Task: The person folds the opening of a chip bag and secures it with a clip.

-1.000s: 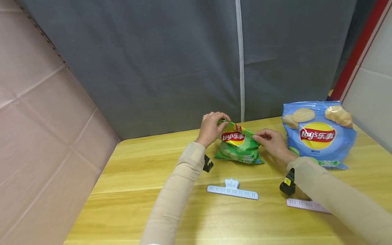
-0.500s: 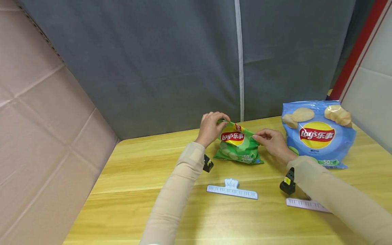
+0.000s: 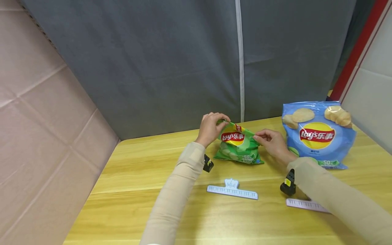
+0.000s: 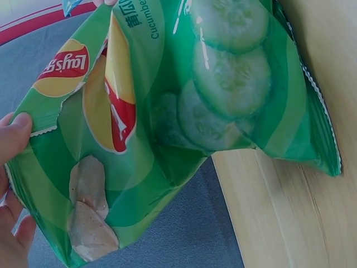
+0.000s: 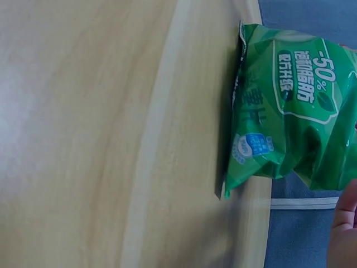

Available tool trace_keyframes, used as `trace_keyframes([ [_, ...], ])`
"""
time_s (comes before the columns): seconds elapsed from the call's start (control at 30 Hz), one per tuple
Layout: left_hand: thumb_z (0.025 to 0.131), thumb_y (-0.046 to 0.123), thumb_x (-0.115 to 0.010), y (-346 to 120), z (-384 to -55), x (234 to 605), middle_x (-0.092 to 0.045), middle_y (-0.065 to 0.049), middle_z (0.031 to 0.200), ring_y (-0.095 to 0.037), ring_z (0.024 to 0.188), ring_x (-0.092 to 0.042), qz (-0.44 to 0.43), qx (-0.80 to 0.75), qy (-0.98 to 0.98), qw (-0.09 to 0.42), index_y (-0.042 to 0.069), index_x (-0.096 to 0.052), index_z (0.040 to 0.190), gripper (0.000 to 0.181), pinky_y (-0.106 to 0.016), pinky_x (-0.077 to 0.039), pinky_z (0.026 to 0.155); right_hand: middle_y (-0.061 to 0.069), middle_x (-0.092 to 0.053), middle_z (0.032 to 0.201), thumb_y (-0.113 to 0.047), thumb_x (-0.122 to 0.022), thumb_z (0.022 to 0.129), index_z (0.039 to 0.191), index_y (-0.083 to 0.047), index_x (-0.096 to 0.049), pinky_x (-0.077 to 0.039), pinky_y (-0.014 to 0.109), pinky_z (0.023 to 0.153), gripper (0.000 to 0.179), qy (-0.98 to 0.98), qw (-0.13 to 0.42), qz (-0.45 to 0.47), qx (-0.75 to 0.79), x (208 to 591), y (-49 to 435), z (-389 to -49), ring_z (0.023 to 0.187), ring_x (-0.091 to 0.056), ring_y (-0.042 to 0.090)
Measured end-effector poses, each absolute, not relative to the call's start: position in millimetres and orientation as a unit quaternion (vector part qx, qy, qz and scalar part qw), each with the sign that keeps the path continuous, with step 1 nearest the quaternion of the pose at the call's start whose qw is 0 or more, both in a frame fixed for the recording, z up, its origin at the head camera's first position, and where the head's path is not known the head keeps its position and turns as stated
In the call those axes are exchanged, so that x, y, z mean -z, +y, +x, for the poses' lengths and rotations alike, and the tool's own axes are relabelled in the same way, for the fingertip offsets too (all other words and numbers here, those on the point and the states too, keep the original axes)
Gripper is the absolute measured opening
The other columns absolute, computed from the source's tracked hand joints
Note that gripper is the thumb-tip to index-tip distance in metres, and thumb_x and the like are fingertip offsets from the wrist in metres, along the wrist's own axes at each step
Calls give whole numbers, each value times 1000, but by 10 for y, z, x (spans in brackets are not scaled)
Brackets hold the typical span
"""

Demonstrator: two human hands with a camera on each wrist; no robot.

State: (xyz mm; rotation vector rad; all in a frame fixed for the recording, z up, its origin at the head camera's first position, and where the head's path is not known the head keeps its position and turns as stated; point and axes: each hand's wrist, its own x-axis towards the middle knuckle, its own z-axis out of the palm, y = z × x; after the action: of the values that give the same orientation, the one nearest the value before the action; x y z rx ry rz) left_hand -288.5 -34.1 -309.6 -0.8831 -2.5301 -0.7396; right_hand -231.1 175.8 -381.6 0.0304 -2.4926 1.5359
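A green Lay's chip bag (image 3: 240,151) stands upright near the table's back edge, its top edge folded over toward the front. My left hand (image 3: 211,127) pinches the left end of that fold between thumb and fingers. At the right end, my right hand (image 3: 273,144) pinches the fold in the same way. In the left wrist view the green bag (image 4: 173,184) shows cucumber slices and chips printed on it, with the folded strip under my left thumb (image 4: 19,131). The right wrist view shows the bag's lower front (image 5: 290,106) close up; only part of my right hand (image 5: 343,234) appears there.
A larger blue Lay's bag (image 3: 318,134) stands to the right, beside my right forearm. A light blue clip with piano-key print (image 3: 231,191) lies in front of the green bag. A pinkish clip (image 3: 306,205) is partly hidden under my right sleeve. A grey curtain (image 3: 153,68) hangs behind the table.
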Motion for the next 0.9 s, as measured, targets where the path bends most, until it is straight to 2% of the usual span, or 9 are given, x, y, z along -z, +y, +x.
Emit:
trace_keyframes([
  [0.13,83,19,-61,-335,-2873,3094,-65,4,90,-11,75,-47,-315,278,-891,171,15,-68,91,11,-27,-36,80,14,-60,88,-18,-55,88,102,3,-60,-44,19,59,26,-842,120,27,-526,3837,1744,-2303,68,-50,6],
  [0.27,83,17,-61,-328,-2877,3098,-65,2,91,-13,74,-47,-318,284,-889,167,13,-68,91,12,-24,-37,69,17,-60,90,-17,-54,89,104,4,-59,-45,20,61,26,-839,118,31,-530,3837,1744,-2286,70,-52,9],
  [0.4,83,17,-61,-320,-2885,3100,-65,3,91,-13,75,-47,-321,284,-888,166,13,-68,91,11,-23,-37,68,19,-60,92,-17,-52,90,106,5,-58,-48,26,65,28,-838,115,34,-532,3831,1757,-2276,73,-55,13],
  [0.53,83,18,-61,-317,-2886,3097,-65,3,91,-12,74,-47,-321,284,-888,166,14,-68,91,11,-23,-37,68,19,-59,96,-20,-51,91,108,5,-57,-48,29,69,31,-838,107,33,-534,3822,1779,-2275,75,-55,11],
  [0.77,84,19,-61,-338,-2878,3086,-65,3,92,-12,75,-47,-316,286,-889,165,14,-68,91,11,-25,-37,71,20,-56,109,-31,-51,90,115,2,-55,-45,39,79,41,-836,55,13,-546,3781,1838,-2273,79,-54,7],
  [0.9,84,18,-61,-343,-2874,3075,-65,3,92,-12,74,-47,-318,286,-889,165,14,-68,91,11,-25,-36,71,19,-54,113,-32,-51,90,118,1,-53,-45,39,81,43,-828,31,6,-559,3762,1859,-2271,82,-54,8],
])
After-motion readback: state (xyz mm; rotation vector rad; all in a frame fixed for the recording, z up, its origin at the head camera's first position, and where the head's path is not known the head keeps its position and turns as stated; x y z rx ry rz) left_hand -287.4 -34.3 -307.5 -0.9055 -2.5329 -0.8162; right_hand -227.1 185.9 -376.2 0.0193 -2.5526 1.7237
